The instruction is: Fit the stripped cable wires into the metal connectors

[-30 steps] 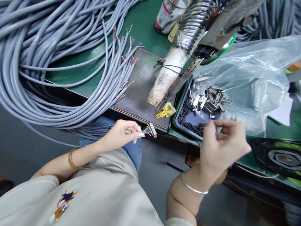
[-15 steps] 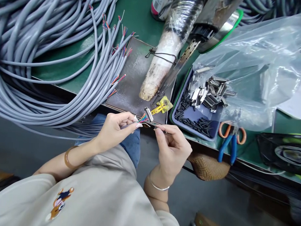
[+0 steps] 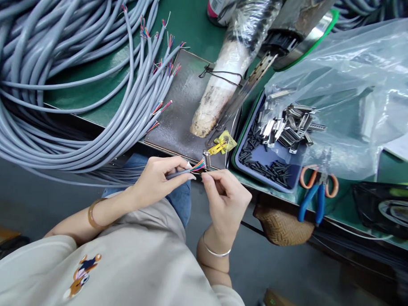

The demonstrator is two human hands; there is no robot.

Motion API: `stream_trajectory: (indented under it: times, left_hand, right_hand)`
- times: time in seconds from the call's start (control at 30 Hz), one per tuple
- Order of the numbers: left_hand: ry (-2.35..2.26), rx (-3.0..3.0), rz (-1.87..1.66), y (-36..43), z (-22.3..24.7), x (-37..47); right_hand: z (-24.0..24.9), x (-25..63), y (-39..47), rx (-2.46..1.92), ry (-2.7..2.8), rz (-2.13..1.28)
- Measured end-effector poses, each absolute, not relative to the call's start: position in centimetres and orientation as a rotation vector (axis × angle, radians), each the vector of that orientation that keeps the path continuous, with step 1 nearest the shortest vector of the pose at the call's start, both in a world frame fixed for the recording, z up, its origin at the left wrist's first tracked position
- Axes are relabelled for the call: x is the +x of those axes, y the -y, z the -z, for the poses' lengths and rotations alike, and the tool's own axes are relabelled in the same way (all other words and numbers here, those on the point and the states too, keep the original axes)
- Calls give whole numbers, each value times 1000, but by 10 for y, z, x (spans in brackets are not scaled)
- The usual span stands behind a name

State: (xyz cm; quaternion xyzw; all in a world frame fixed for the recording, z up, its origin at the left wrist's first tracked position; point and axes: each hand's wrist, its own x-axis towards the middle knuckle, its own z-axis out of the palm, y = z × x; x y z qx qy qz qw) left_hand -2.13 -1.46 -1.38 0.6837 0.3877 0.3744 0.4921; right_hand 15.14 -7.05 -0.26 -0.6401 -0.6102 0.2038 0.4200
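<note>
My left hand (image 3: pixel 165 176) is closed on a grey cable (image 3: pixel 179 173) near its stripped end. Coloured wires (image 3: pixel 198 166) fan out from it to a silver connector (image 3: pixel 207 160), which is beside a yellow clip (image 3: pixel 217 147) at the board's front edge. My right hand (image 3: pixel 224 194) is closed in a pinch just below and right of the connector; what its fingertips hold, if anything, is too small to tell. Behind them, a white-wrapped tube (image 3: pixel 217 91) and a perforated metal strip (image 3: pixel 255 76) slant down over the dark board (image 3: pixel 182 98).
Many grey cables (image 3: pixel 74 46) lie coiled at the left. A blue tray (image 3: pixel 264 159) with metal connectors (image 3: pixel 292 127) and small black sleeves (image 3: pixel 280 173) stands right, beside a plastic bag (image 3: pixel 352 109). Pliers (image 3: pixel 314 197) lie at the table edge (image 3: pixel 342 218).
My right hand has moved slightly left, closer to my left hand. The connector has shifted right and turned more upright. The view has shifted a little.
</note>
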Motion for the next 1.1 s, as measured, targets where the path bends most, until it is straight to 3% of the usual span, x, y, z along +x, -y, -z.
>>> stream_trajectory:
  times: [0.13, 0.27, 0.4, 0.63, 1.1]
  left_hand:
    - [-907, 1737, -870, 17, 14, -24]
    - [-856, 1764, -985, 21, 14, -27]
    - [-694, 1888, -1075, 22, 13, -27]
    - [-847, 1809, -1164, 22, 13, -23]
    - [-910, 1471, -1134, 17, 9, -12]
  right_hand:
    - [4, 154, 70, -1598, 1671, -479]
    - [4, 162, 72, -1668, 1390, -337]
    - [-1, 163, 69, -1706, 1400, -549]
    - [4, 155, 66, -1593, 1226, -792]
    - [2, 149, 65, -1668, 1379, -560]
